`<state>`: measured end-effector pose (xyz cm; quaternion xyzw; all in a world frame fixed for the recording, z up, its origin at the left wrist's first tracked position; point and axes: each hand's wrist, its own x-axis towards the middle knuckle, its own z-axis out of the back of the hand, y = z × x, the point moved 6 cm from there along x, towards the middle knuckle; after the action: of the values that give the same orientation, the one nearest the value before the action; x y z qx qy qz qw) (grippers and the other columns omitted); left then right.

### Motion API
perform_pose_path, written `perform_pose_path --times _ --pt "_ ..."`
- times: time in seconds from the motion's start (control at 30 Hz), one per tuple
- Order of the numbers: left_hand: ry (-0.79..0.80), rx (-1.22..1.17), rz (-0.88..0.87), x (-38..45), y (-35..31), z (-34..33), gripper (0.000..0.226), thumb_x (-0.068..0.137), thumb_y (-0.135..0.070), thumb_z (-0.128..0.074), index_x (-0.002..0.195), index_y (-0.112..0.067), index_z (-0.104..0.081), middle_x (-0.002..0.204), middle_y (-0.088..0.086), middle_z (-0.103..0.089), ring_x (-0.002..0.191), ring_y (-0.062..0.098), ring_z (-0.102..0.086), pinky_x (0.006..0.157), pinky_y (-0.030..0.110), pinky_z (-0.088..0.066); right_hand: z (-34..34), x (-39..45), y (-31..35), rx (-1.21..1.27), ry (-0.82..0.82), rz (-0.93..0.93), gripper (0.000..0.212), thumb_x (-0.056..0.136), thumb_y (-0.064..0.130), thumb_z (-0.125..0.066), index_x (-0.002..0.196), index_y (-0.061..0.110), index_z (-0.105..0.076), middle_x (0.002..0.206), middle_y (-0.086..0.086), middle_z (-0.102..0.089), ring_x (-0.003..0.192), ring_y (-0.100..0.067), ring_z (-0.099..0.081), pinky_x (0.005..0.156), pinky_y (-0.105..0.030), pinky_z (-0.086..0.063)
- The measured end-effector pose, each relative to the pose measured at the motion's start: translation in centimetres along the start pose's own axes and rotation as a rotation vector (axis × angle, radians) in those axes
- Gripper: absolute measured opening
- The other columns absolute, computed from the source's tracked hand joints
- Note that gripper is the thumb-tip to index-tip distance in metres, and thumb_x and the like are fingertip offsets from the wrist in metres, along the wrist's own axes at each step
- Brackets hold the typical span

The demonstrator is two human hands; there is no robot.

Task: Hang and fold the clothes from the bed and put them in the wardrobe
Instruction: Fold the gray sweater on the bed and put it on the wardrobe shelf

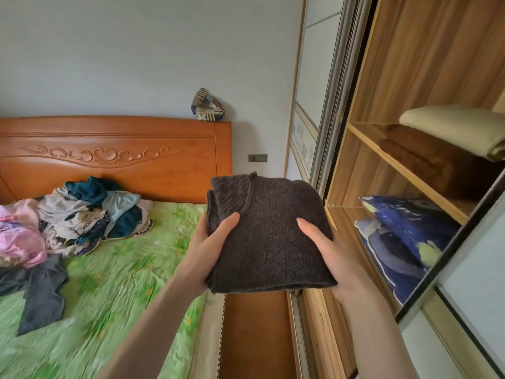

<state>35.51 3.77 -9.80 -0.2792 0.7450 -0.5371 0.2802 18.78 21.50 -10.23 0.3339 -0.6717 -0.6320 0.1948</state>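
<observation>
Right now both hands are holding a folded dark brown knitted sweater (267, 236) up in the air, between the bed (114, 269) and the open wardrobe (410, 77). The left hand (207, 250) is gripping the sweater's left edge, its thumb lying across the top of the knit and its fingers tucked underneath, out of sight. The right hand (333, 255) is gripping the right edge the same way, thumb pressing on top, fingers hidden below the cloth. The sweater is sitting flat across both palms, its ribbed collar end pointing away from the person.

On the bed, a green floral sheet is covering the mattress, and a pile of unfolded clothes (82, 214) is lying near the carved wooden headboard (109, 151), with pink garments (19, 242) at the far left edge and a grey garment (41, 294) spreading out just in front of the pile. A patchwork cloth item (207, 105) is resting on top of the headboard's right end.

Inside the wardrobe, a cream blanket (459, 127) is lying on a brown blanket (426, 160) on one shelf, and blue patterned pillows (404, 236) are filling the compartment below. A sliding door frame (448, 250) is crossing the lower right.
</observation>
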Motion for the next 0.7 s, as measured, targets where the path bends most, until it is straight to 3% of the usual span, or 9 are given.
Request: perform_pose_path --times 0.13,0.27,0.37,0.43,0.57,0.7 --pt "0.009 0.024 0.005 6.4 -1.2 -1.9 0.059 0.069 -0.059 -0.088 0.120 -0.049 -0.060 0.117 -0.004 -0.078 0.100 0.021 -0.079 0.077 0.040 -0.066 1.0 6.0 1.8 0.014 -0.017 -0.006 0.086 0.065 0.069 -0.086 0.140 0.038 -0.060 0.129 0.007 -0.072 0.115 -0.019 -0.071 0.094 -0.042 -0.060" --pt "0.020 0.030 -0.012 11.7 -1.9 -3.5 0.069 0.065 -0.062 -0.090 0.126 -0.045 -0.062 0.121 -0.002 -0.077 0.102 0.022 -0.079 0.082 0.042 -0.066 2.3 10.2 3.6 -0.039 -0.061 0.004 0.085 0.061 0.084 -0.076 0.135 0.046 -0.058 0.128 0.013 -0.069 0.114 -0.016 -0.069 0.089 -0.036 -0.059" --pt "0.030 0.029 -0.014 15.3 -2.3 -4.9 0.078 0.062 -0.061 -0.091 0.131 -0.039 -0.062 0.122 0.000 -0.077 0.104 0.024 -0.078 0.086 0.044 -0.065 3.4 12.8 4.7 -0.044 -0.098 0.001 0.071 0.064 0.085 -0.076 0.123 0.047 -0.062 0.125 0.013 -0.070 0.111 -0.015 -0.070 0.094 -0.041 -0.059" --pt "0.047 0.034 -0.017 17.2 -2.6 -6.0 0.078 0.062 -0.061 -0.092 0.131 -0.037 -0.064 0.122 0.001 -0.077 0.105 0.024 -0.078 0.088 0.044 -0.064 4.1 13.8 5.7 -0.042 -0.118 0.016 0.060 0.064 0.079 -0.077 0.114 0.047 -0.063 0.121 0.013 -0.071 0.105 -0.013 -0.071 0.084 -0.034 -0.060" --pt "0.102 0.033 -0.017 21.4 -3.5 -8.3 0.081 0.062 -0.061 -0.092 0.133 -0.035 -0.063 0.121 0.001 -0.078 0.103 0.025 -0.078 0.083 0.041 -0.066 5.4 16.2 7.8 -0.084 -0.197 0.027 0.077 0.062 0.076 -0.076 0.128 0.046 -0.053 0.123 0.012 -0.065 0.109 -0.017 -0.066 0.090 -0.040 -0.058" --pt "0.175 0.051 -0.008 26.2 -4.1 -11.1 0.085 0.059 -0.061 -0.090 0.134 -0.032 -0.062 0.124 0.002 -0.076 0.104 0.024 -0.078 0.096 0.047 -0.062 6.9 18.7 9.4 -0.102 -0.310 0.045 0.090 0.069 0.073 -0.076 0.146 0.035 -0.049 0.134 0.006 -0.061 0.118 -0.021 -0.063 0.104 -0.048 -0.054"
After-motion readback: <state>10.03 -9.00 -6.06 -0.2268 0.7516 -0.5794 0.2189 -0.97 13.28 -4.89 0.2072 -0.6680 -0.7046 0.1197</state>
